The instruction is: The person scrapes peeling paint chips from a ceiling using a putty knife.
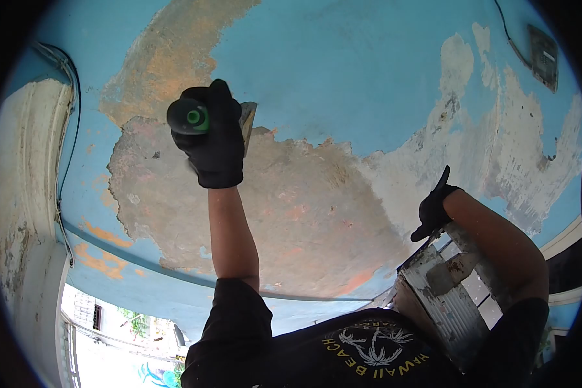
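My left hand (216, 142), in a black glove, is wrapped round the dark handle of a scraper (248, 123). The round butt of that handle has a green ring and faces me. Its flat metal blade shows beyond the knuckles, close to the peeled blue surface (291, 200); whether it touches cannot be made out. My right hand (438, 205), gloved in black too, holds nothing that I can see. Two of its fingers stretch apart, and the others are partly hidden. It is nearest to a paint-spattered metal ladder (446, 291), just below the wrist.
Blue paint (330, 71) surrounds large bare grey and orange patches. A dark cable (77, 129) runs along the left edge beside a weathered whitish column (29, 161). A grey fixture (543, 58) with a wire sits at upper right. Bright outdoor space (119, 343) shows at lower left.
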A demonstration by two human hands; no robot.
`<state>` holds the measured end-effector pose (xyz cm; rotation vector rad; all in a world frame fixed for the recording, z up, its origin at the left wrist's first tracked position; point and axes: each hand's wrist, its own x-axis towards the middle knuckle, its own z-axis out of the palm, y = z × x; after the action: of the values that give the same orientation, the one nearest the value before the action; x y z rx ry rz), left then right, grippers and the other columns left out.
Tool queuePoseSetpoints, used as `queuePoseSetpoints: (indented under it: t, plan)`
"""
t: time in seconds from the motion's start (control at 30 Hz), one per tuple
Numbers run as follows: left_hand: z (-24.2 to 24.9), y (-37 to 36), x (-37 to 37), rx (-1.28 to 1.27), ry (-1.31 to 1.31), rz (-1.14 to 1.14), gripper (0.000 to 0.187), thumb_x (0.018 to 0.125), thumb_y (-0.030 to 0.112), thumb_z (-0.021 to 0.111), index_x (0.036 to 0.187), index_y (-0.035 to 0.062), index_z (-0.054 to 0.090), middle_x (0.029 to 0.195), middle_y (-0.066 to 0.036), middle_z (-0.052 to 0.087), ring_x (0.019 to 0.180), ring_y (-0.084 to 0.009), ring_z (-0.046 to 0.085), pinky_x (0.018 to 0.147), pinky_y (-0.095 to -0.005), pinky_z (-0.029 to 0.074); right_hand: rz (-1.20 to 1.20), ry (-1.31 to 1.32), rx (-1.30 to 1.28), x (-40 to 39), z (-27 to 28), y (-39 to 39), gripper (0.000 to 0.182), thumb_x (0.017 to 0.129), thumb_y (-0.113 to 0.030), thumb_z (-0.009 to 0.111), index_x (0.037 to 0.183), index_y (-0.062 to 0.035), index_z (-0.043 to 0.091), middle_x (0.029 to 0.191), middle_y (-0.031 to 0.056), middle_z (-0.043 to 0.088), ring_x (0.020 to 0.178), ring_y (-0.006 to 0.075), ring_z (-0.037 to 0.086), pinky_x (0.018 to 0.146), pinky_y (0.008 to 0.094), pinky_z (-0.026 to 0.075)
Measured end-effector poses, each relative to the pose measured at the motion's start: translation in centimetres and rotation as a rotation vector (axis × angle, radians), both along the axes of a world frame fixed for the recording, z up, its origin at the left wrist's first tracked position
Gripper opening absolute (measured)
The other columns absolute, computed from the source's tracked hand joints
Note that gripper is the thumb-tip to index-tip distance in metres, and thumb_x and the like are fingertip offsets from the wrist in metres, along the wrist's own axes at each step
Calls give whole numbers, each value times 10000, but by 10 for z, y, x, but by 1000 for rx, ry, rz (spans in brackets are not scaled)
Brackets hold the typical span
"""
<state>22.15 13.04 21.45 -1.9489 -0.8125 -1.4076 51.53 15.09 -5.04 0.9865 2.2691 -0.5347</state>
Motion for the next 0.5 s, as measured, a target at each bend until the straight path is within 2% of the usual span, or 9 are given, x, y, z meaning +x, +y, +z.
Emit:
queuePoseSetpoints:
  t: [0.03,0.17,0.2,0.27,0.3,0.37,0.4,0.43,0.5]
  plan:
    - [-3,-5,9,-201,-258,-238,74,890,84,670,952,67,633,887,-39,590,744,-147,623,658,-302,502,-1,2,5,0,-1,1,776,843,-815,407,816,-138,786,833,64,731,894,253,692,917,434,485]
    - [-3,-9,7,-124,-288,-345,96,883,118,690,931,63,628,866,-47,597,717,-158,625,660,-314,496,-9,3,36,1,1,1,780,846,-812,405,824,-131,784,854,82,732,903,266,690,925,436,482]
    - [-5,3,7,-119,-230,-292,107,886,122,700,912,51,624,827,-44,608,713,-147,627,650,-307,498,-4,1,30,1,0,1,780,846,-812,405,824,-131,784,854,82,732,903,266,690,925,436,482]
    - [-5,-4,26,-230,-389,-197,106,916,91,674,866,26,607,722,-39,629,689,-118,619,614,-269,488,-6,15,-42,1,0,4,793,841,-817,409,837,-116,780,873,104,729,910,283,686,919,443,483]
    - [-5,-7,26,-224,-384,-203,106,916,91,674,866,26,607,722,-39,629,689,-118,619,614,-269,488,-12,20,-34,2,0,4,793,841,-817,409,837,-116,780,873,104,729,910,283,686,919,443,483]
    - [-5,-14,25,-257,-364,-387,127,921,107,670,847,31,601,714,-39,628,682,-120,613,614,-275,478,-7,8,6,1,-2,3,793,840,-817,411,841,-114,778,878,114,725,910,291,683,913,446,485]
    - [-7,-18,27,-194,-376,-474,160,913,130,689,826,33,596,718,-37,627,662,-114,615,606,-280,474,-11,12,6,1,-1,3,793,840,-817,411,841,-114,778,878,114,725,910,291,683,913,446,485]
    - [-6,-15,27,-195,-376,-476,160,913,130,689,826,33,596,718,-37,627,662,-114,615,606,-280,474,-12,15,-2,1,0,2,789,841,-816,411,837,-117,778,872,111,724,907,290,683,910,446,485]
    - [-3,-4,22,-134,-277,-240,148,906,115,697,826,33,603,724,-35,629,653,-108,625,603,-275,487,-7,13,-11,2,1,2,786,842,-815,411,833,-120,778,865,108,723,903,288,682,907,446,486]
